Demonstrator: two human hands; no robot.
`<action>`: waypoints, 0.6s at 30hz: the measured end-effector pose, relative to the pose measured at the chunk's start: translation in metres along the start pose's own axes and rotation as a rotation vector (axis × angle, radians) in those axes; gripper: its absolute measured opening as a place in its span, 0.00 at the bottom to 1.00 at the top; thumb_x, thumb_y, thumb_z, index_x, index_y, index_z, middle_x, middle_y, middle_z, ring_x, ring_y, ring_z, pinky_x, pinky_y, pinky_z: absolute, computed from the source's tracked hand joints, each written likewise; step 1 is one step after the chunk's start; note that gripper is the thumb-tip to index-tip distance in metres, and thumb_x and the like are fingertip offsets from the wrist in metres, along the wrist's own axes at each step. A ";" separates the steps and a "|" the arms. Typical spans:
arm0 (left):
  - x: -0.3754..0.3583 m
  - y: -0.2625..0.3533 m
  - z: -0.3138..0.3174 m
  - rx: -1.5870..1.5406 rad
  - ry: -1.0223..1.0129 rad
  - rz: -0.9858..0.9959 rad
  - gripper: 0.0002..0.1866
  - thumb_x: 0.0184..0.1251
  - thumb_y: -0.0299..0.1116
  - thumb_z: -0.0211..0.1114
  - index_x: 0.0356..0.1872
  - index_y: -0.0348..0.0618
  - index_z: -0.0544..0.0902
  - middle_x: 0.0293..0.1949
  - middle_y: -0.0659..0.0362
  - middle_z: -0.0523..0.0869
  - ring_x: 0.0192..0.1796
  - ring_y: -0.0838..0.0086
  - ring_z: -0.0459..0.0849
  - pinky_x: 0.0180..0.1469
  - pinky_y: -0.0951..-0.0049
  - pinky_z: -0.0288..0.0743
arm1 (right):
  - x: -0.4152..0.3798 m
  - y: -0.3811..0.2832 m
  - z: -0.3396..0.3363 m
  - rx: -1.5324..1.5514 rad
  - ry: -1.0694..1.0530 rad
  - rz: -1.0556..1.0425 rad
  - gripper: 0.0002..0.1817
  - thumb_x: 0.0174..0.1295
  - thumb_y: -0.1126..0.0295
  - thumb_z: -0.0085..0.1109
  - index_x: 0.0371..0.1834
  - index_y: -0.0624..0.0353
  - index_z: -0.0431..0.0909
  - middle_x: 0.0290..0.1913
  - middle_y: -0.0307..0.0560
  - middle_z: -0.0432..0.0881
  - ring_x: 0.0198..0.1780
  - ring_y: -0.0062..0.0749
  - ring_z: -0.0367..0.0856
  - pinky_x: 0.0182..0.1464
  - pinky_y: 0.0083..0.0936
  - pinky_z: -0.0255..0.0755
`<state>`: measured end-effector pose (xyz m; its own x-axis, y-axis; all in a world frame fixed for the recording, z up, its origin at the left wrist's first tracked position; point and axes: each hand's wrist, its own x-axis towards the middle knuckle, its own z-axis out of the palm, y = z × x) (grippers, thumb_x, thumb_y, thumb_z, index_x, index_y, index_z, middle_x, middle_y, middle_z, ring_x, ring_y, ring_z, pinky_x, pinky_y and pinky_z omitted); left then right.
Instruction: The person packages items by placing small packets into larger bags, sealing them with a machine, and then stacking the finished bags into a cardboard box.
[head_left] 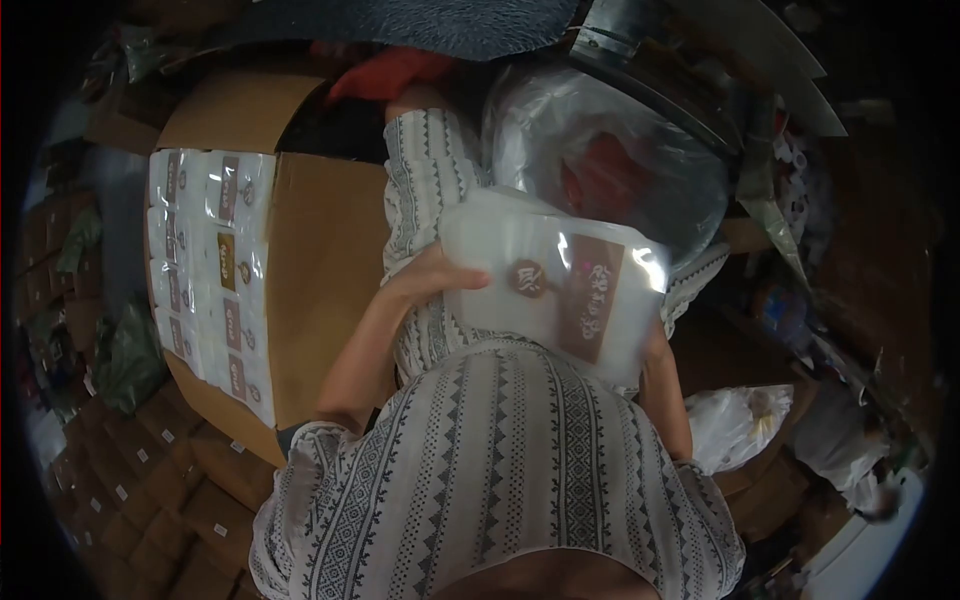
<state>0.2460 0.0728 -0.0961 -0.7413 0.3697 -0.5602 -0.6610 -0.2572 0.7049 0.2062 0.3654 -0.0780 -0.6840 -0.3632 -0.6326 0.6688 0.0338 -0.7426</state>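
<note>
A stack of translucent plastic bags (pixel 505 315) with a brown printed panel and a round brown mark is held above my lap. My left hand (pixel 440 275) grips the stack's left edge, thumb on top and fingers underneath. At the lower right edge, my right hand (pixel 655 345) holds the same stack, its fingers mostly hidden behind it. Just beyond the stack is a large clear plastic bag (pixel 520 125) with something red inside.
On my left stands an open cardboard box (pixel 325 290) filled with rows of similar printed packs (pixel 210 280). Several brown cartons (pixel 225 520) with small white labels cover the floor at lower left. A white plastic bag (pixel 740 425) lies by my right elbow.
</note>
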 end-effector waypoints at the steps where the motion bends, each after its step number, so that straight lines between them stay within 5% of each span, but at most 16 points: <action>1: 0.001 0.000 0.004 0.070 0.071 0.031 0.45 0.45 0.39 0.76 0.65 0.33 0.63 0.59 0.49 0.74 0.61 0.63 0.73 0.61 0.65 0.70 | -0.004 0.002 -0.001 0.088 -0.048 -0.010 0.23 0.61 0.74 0.59 0.60 0.65 0.70 0.53 0.46 0.78 0.51 0.27 0.78 0.52 0.25 0.75; 6: 0.010 -0.015 -0.012 -0.167 -0.089 0.038 0.45 0.43 0.35 0.75 0.65 0.32 0.63 0.58 0.48 0.74 0.60 0.61 0.74 0.60 0.64 0.70 | -0.013 -0.004 0.006 0.378 0.075 0.105 0.17 0.63 0.70 0.56 0.54 0.64 0.72 0.49 0.44 0.78 0.47 0.27 0.79 0.46 0.24 0.76; 10: 0.021 -0.031 -0.015 -0.319 -0.227 0.141 0.46 0.40 0.35 0.75 0.65 0.31 0.63 0.58 0.47 0.74 0.60 0.60 0.74 0.61 0.64 0.69 | -0.023 -0.037 -0.039 0.884 -0.649 -0.315 0.05 0.63 0.71 0.49 0.30 0.59 0.70 0.22 0.37 0.74 0.21 0.18 0.71 0.20 0.14 0.64; 12: 0.022 -0.034 -0.017 -0.333 -0.249 0.147 0.47 0.39 0.35 0.75 0.64 0.31 0.63 0.58 0.47 0.74 0.60 0.60 0.74 0.61 0.64 0.69 | -0.029 -0.066 -0.060 1.033 -0.874 -0.676 0.11 0.62 0.70 0.50 0.22 0.58 0.69 0.17 0.37 0.72 0.17 0.17 0.69 0.17 0.10 0.59; 13: 0.023 -0.035 -0.017 -0.348 -0.264 0.161 0.47 0.38 0.36 0.76 0.64 0.31 0.64 0.59 0.47 0.74 0.60 0.59 0.74 0.62 0.64 0.68 | -0.033 -0.078 -0.066 1.032 -0.866 -0.679 0.11 0.62 0.70 0.50 0.22 0.58 0.69 0.17 0.37 0.72 0.17 0.17 0.69 0.17 0.10 0.59; 15: 0.027 -0.027 -0.011 -0.321 -0.284 0.168 0.48 0.38 0.36 0.76 0.64 0.31 0.64 0.59 0.47 0.74 0.61 0.59 0.74 0.62 0.64 0.68 | -0.036 -0.102 -0.074 0.863 -0.584 -0.709 0.12 0.62 0.68 0.56 0.22 0.60 0.74 0.21 0.39 0.76 0.20 0.18 0.71 0.20 0.13 0.63; 17: 0.027 -0.022 -0.006 -0.297 -0.293 0.163 0.48 0.37 0.36 0.76 0.64 0.30 0.64 0.59 0.46 0.74 0.61 0.59 0.74 0.62 0.64 0.68 | -0.021 -0.112 -0.031 -0.238 -0.079 -0.443 0.06 0.59 0.71 0.62 0.29 0.63 0.80 0.26 0.43 0.79 0.24 0.24 0.76 0.26 0.22 0.71; 18: 0.030 -0.019 -0.008 -0.238 -0.325 0.152 0.48 0.36 0.36 0.76 0.64 0.30 0.64 0.59 0.46 0.74 0.61 0.59 0.74 0.63 0.64 0.68 | -0.003 -0.112 -0.004 -0.510 -0.187 -0.600 0.04 0.57 0.74 0.62 0.33 0.62 0.81 0.28 0.44 0.80 0.27 0.28 0.77 0.30 0.24 0.72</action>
<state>0.2348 0.0820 -0.1295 -0.7823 0.5639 -0.2646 -0.5836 -0.5151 0.6277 0.1322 0.3666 0.0062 -0.7943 -0.6022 -0.0805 -0.0429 0.1877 -0.9813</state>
